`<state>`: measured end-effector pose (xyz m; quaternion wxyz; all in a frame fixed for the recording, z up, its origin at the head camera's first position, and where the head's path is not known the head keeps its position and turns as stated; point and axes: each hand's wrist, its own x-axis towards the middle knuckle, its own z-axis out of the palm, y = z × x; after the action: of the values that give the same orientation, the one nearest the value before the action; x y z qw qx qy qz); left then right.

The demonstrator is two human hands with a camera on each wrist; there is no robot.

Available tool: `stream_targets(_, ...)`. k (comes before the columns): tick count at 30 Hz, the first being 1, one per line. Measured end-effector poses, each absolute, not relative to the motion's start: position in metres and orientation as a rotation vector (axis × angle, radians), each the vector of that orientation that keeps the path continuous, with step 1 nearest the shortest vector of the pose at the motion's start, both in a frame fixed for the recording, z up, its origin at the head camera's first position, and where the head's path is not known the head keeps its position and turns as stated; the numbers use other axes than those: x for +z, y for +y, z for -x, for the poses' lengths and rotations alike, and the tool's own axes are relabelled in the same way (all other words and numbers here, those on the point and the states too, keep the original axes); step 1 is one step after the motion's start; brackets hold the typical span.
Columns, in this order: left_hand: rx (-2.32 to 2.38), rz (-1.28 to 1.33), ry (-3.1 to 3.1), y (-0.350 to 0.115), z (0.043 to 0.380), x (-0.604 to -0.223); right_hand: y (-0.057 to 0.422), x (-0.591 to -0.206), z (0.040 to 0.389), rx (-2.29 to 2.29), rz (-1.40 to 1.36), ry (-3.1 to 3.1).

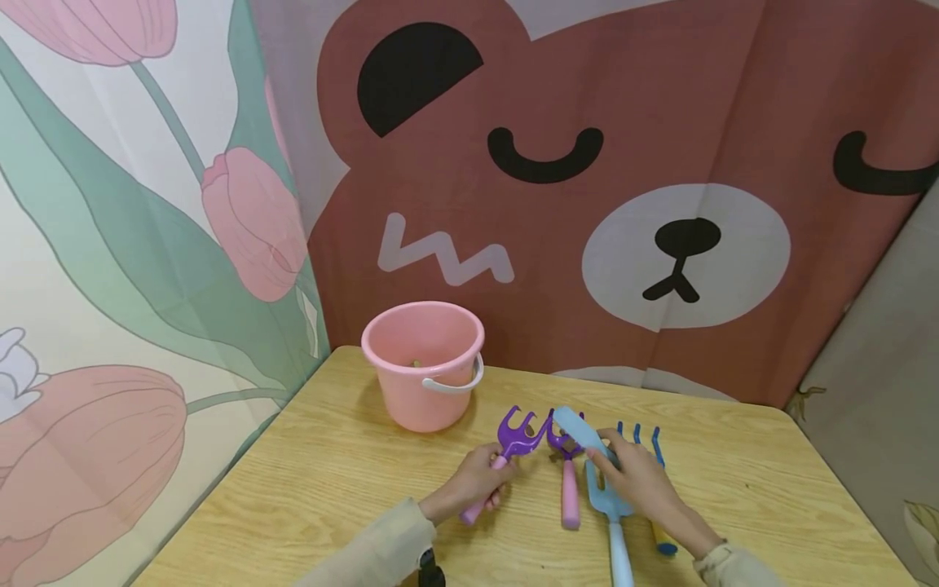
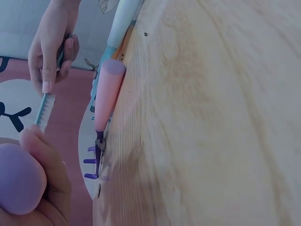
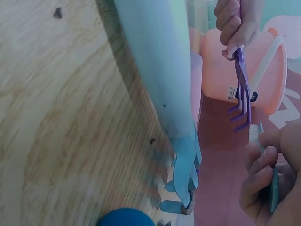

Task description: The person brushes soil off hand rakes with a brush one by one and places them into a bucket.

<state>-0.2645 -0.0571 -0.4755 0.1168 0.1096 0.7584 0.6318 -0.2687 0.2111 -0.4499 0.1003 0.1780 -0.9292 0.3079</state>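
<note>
My left hand (image 1: 477,481) grips the pink handle of a small purple hand rake (image 1: 517,439), its tines pointing up and away. In my right hand (image 1: 638,473) is a light blue brush (image 1: 579,428) with white bristles (image 3: 254,133), held above the table. The brush head is right at the rake's tines in the right wrist view. Beneath the brush lies a second purple rake with a pink handle (image 1: 570,493). Under my right hand is a light blue garden fork (image 1: 619,554), and beside it a blue rake with a yellow handle (image 1: 663,538), partly hidden by that hand.
A pink bucket (image 1: 425,399) with a white handle stands at the back left of the wooden table (image 1: 770,489). Small dark specks dot the tabletop. Printed cloths with a bear (image 1: 543,228) and tulips hang behind and to the left.
</note>
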Motion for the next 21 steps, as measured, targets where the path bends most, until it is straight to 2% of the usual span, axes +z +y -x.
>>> stream_targets(21,1.876,-0.344,2.253,-0.0576,0.2669,-0.4777,0.2108,-0.4519,0.2675,0.947,-0.561,-2.755)
